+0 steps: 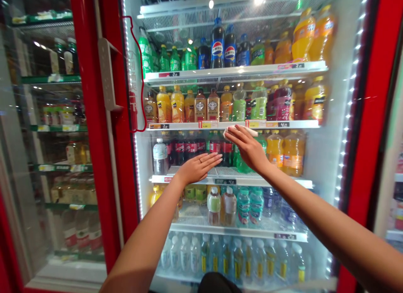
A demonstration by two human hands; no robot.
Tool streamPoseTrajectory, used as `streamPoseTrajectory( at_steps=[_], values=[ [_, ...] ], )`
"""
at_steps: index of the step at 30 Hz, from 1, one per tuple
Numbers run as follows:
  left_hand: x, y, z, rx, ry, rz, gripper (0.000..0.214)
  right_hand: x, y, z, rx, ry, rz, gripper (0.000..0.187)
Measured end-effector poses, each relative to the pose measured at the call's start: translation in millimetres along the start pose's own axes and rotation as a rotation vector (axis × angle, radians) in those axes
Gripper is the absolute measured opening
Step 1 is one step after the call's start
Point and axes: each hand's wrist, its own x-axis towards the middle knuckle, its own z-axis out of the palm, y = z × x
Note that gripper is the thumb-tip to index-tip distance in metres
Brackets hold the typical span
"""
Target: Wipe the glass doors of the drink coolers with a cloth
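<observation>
The red door frame (pixel 102 116) of a glass-door beverage cooler runs down the left of centre, carrying a grey door handle (pixel 107 72). Pepsi bottles (pixel 217 47) stand on the top shelf at upper centre, with orange drink bottles (pixel 304 37) at upper right, and water bottles with yellow labels (pixel 237 259) fill the lowest shelf. An LED strip (pixel 349 116) lines the right inner edge, and a second cooler (pixel 47 79) occupies the left of the frame.

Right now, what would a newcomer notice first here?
Two bare hands stand out centrally: the left hand spread before bottles, the right hand on a white cloth at a shelf edge. A lit cooler's shelves of bottled drinks surround them, with Pepsi bottles up top and a red door frame at left.
</observation>
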Motion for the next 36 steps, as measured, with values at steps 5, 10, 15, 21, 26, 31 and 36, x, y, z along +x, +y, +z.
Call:
streamPoseTrajectory(
  at_steps=[5,10,15,21,26,31,36],
  values=[
    [-2.5,2.4,7.2,0.020,0.000,-0.005,0.062,25.3,-21.3,23.0,0.026,0.020,0.032,0.080],
    [-4.5,2.1,8.5,0.021,0.023,-0.004,0.058,11.1,-24.6,29.0,0.001,-0.071,-0.095,0.074],
    [-3.0,3.1,3.6,0.036,0.077,-0.008,0.059,-1.7,-13.1,18.7,-0.075,-0.060,-0.131,0.070],
    [-5.8,2.0,10.5,0.006,0.070,-0.005,0.056,33.6,-26.4,37.2,-0.079,-0.006,-0.019,0.069],
    [-7.9,0.6,13.8,-0.022,0.055,-0.001,0.048,30.0,-32.7,43.3,-0.047,-0.097,-0.137,0.072],
    [-5.9,2.2,6.7,-0.017,0.061,-0.010,0.058,11.4,-21.4,26.5,-0.078,-0.125,-0.164,0.074],
    [-6.3,3.0,5.8,-0.004,0.084,-0.004,0.059,30.0,-22.8,29.9,-0.081,-0.037,-0.063,0.078]
  ],
)
